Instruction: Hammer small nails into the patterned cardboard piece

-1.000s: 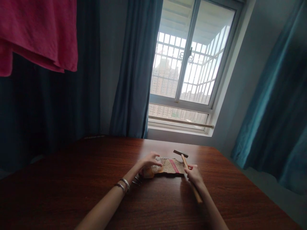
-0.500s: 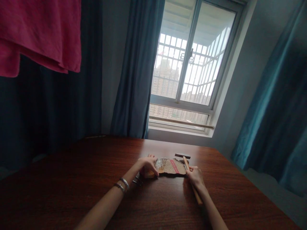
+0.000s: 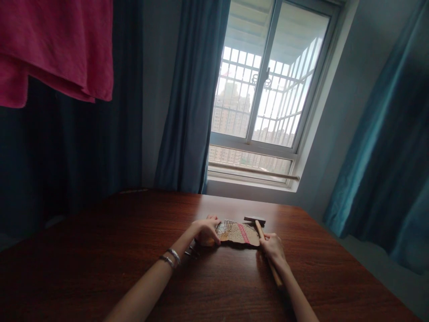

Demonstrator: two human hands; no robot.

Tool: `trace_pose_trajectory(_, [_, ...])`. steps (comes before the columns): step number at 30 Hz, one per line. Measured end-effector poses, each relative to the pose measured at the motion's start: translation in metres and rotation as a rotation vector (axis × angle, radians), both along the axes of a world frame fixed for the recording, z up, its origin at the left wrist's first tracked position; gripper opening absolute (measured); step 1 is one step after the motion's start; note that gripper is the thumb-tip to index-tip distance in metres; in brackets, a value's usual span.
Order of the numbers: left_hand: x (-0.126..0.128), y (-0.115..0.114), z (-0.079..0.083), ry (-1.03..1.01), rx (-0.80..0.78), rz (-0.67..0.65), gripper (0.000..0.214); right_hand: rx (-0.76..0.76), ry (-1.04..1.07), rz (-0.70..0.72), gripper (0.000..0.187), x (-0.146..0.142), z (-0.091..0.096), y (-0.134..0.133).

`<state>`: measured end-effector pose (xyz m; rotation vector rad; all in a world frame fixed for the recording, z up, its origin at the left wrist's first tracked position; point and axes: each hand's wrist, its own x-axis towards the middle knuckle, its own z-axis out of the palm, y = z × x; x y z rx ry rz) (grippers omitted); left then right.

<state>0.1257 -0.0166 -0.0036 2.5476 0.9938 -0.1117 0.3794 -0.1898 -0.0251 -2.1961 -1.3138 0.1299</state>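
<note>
My left hand [image 3: 205, 230] clasps the left end of a tan, ragged-edged board [image 3: 238, 233], its thumb at the near edge and its fingers toward the far side. The board lies flat, with dark dots and a pink-red band across it. Several thin nails [image 3: 229, 224] stand up from its far left part. My right hand [image 3: 273, 247] is wrapped round the wooden handle of a hammer [image 3: 260, 229] at the board's right end. The dark hammer head lies beyond the hand, near the far right corner. Whether it touches the board I cannot tell.
A few loose nails [image 3: 191, 252] lie beside my left wrist on the brown wooden table [image 3: 214, 286]. Beyond the table are a barred window [image 3: 261, 89] and blue curtains [image 3: 187, 98]. A pink cloth [image 3: 67, 49] hangs at upper left.
The hammer head has shifted very slightly left and down. The board's near edge appears a touch further left. Both hands keep nearly the same place and hold.
</note>
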Motion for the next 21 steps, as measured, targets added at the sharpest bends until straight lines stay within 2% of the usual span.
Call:
trace_pose_trajectory(6, [-0.0028,-0.0028,0.0022,0.005,0.017,-0.049,0.105,-0.038,-0.002,0.004,0.034,-0.0005,-0.0006,0.0003])
trace_pose_trajectory(13, [-0.0017,0.0003,-0.0014,0.008,0.018,-0.046,0.106,-0.078,-0.056,0.000,0.035,-0.0019,-0.0001,-0.0015])
trace_pose_trajectory(21, [-0.0019,-0.0005,-0.0003,0.012,-0.010,-0.017,0.112,-0.157,-0.087,-0.071,0.032,-0.0088,0.0049,-0.0065])
